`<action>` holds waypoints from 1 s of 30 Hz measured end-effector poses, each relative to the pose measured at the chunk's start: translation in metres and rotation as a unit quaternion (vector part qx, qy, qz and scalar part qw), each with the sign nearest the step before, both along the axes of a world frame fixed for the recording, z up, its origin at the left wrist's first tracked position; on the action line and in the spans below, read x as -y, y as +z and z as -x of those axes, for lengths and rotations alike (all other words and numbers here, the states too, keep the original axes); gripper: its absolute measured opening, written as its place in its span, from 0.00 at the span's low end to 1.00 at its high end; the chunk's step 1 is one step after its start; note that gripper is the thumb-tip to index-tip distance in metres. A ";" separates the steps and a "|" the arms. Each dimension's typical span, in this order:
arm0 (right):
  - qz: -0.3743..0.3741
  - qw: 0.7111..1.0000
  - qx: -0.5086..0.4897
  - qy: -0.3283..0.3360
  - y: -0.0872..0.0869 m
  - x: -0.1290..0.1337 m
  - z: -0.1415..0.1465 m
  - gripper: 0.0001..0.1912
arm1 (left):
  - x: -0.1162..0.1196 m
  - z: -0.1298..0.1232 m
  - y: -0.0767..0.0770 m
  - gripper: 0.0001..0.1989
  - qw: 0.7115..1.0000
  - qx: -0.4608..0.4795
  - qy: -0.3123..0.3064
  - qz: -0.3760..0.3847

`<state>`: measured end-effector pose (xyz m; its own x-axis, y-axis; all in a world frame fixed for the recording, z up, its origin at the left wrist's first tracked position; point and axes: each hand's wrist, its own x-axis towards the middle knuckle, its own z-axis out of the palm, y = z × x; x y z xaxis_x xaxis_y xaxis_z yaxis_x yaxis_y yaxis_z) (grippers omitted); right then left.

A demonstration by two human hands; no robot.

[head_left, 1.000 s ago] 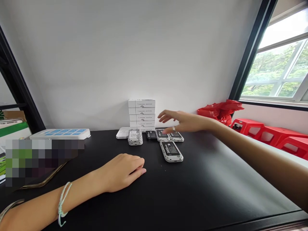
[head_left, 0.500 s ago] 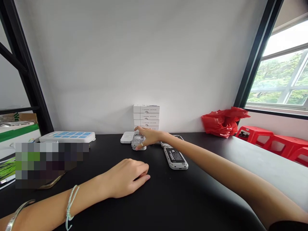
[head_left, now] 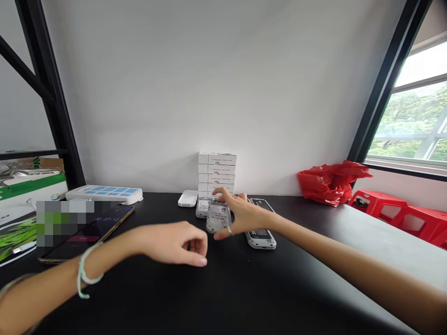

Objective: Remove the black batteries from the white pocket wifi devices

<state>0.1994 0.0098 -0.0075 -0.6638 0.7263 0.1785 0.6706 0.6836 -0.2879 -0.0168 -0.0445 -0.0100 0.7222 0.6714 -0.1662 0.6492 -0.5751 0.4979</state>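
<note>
My right hand (head_left: 242, 216) is shut on a white-framed battery pack (head_left: 218, 217), holding it by the edges just above the black table, its pale label facing up. My left hand (head_left: 174, 243) hangs nearby to the left, fingers loosely curled and holding nothing. Behind the held pack lies another white-framed pack (head_left: 203, 207). To the right are two more: a black-labelled pack (head_left: 260, 239) near my right wrist and a further pack (head_left: 260, 204), partly hidden behind my hand.
A stack of white boxes (head_left: 217, 174) stands against the wall, with a small white device (head_left: 188, 198) beside it. On the left are a power strip (head_left: 104, 194) and a phone (head_left: 87, 236) showing a timer. A red plastic bag (head_left: 331, 182) and red stools (head_left: 394, 216) are on the right.
My right hand has lifted a pack off the pile and moved it right and toward me. My left hand has shifted left and risen slightly. The view has turned a little left.
</note>
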 end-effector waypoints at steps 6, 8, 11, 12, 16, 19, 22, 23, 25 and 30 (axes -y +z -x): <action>0.057 0.998 -0.019 0.031 -0.016 0.051 -0.020 0.50 | -0.053 0.003 0.034 0.11 0.994 -0.005 0.058 -0.093; 0.076 0.997 -0.018 0.015 -0.021 0.056 -0.021 0.51 | -0.077 -0.011 0.031 0.13 0.985 -0.037 0.065 -0.153; 0.092 0.995 -0.021 -0.007 -0.025 0.056 -0.022 0.52 | -0.109 -0.036 0.017 0.20 0.978 -0.048 0.075 -0.187; 0.088 0.996 -0.022 -0.003 -0.026 0.055 -0.023 0.51 | -0.117 -0.044 0.013 0.23 0.977 -0.049 0.074 -0.194; 0.042 0.998 -0.008 0.038 -0.027 0.052 -0.028 0.49 | -0.142 -0.064 0.001 0.30 0.976 -0.046 0.051 -0.204; 0.059 0.997 -0.002 0.046 -0.025 0.050 -0.032 0.53 | -0.150 -0.070 -0.001 0.29 0.977 -0.040 0.035 -0.205; 0.086 0.995 -0.017 0.048 -0.023 0.048 -0.035 0.54 | -0.151 -0.071 -0.005 0.27 0.978 -0.031 0.029 -0.204; 0.091 0.994 -0.022 0.049 -0.023 0.048 -0.035 0.54 | -0.150 -0.071 -0.006 0.28 0.978 -0.026 0.028 -0.204; 0.102 0.993 -0.033 0.044 -0.023 0.047 -0.035 0.54 | -0.145 -0.069 -0.008 0.30 0.978 -0.010 0.029 -0.206; 0.106 0.992 -0.072 0.006 -0.027 0.049 -0.034 0.56 | -0.122 -0.056 0.000 0.34 0.975 0.042 0.046 -0.214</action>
<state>0.2337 -0.0391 -0.0342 -0.6517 0.7496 0.1155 0.6044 0.6053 -0.5181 0.0393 0.0772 -0.0104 0.6545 0.7290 0.2003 0.6756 -0.6829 0.2779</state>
